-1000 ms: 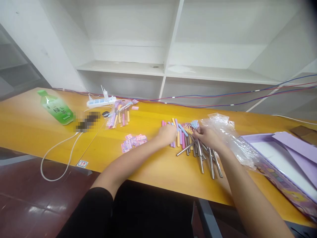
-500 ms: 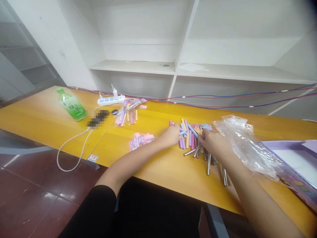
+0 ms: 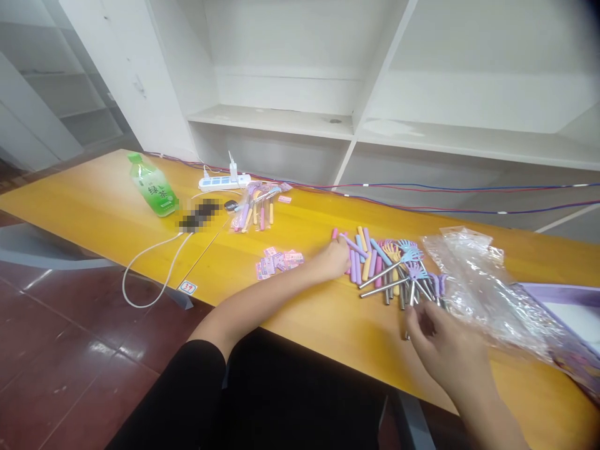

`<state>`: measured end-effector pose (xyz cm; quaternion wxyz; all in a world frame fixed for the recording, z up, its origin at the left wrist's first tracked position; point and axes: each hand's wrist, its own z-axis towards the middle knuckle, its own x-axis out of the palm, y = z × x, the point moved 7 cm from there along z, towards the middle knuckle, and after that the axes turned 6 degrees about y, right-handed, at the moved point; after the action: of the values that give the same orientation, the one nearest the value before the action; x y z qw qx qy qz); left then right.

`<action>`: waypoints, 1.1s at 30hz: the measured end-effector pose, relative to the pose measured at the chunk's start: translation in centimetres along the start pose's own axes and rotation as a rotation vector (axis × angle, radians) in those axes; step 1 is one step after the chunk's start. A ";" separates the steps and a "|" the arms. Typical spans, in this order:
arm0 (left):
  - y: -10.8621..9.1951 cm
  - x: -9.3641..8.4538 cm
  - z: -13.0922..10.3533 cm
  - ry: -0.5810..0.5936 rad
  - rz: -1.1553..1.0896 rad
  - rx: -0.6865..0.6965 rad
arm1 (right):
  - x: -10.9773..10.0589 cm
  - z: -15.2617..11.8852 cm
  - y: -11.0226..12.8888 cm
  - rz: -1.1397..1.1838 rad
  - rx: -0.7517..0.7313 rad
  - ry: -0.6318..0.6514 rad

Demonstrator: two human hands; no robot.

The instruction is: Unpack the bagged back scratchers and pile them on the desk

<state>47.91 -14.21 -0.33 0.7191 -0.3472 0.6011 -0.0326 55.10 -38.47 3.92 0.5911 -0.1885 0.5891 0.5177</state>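
Right hand (image 3: 447, 344) has moved back from the heads (image 3: 415, 271) of the scratchers, toward the near edge of the counter (image 3: 290, 306), while the left hand (image 3: 336, 257) has stayed by the handles (image 3: 366, 265). The right hand is partly open, with a gap between its thumb and curved fingers, just beside the metal rods (image 3: 377, 289); one rod passes close to the thumb, and I cannot tell if it touches. The left hand has its fingers curled at a purple handle (image 3: 354, 245), which lies slanting on other handles; if the fingers pinch it, the view does not show. The handles are pink, purple, yellow and blue, and they lie at the left side of the rods and the coloured heads. To the right of this pile, clear bags (image 3: 478, 269) lie crumpled, and beyond them is a purple box (image 3: 539, 294) with a white inside, partly out of view. Another clear bag (image 3: 257, 209), near the power strip (image 3: 225, 182), contains several coloured handles with metal parts. Farther left, a green bottle (image 3: 157, 190) with a green cap lies tilted on the counter. Small printed cards (image 3: 276, 262) are in a loose pile between this bag and the left forearm.
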 end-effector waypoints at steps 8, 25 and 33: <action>3.0 -6.5 -0.4 -0.102 0.180 -0.108 | 1.0 -5.2 -0.4 0.073 -0.046 -0.068; 20.7 -21.1 1.1 -0.106 0.646 -0.499 | 1.9 -9.0 -2.5 0.252 0.063 -0.030; 20.1 -21.6 0.2 -0.177 0.673 -0.518 | 1.6 -9.7 -2.4 0.268 0.073 -0.041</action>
<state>34.66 11.10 7.08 0.6275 -0.3025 0.6053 0.3852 51.89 -46.86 -0.74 0.5349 -0.0761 0.6153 0.5739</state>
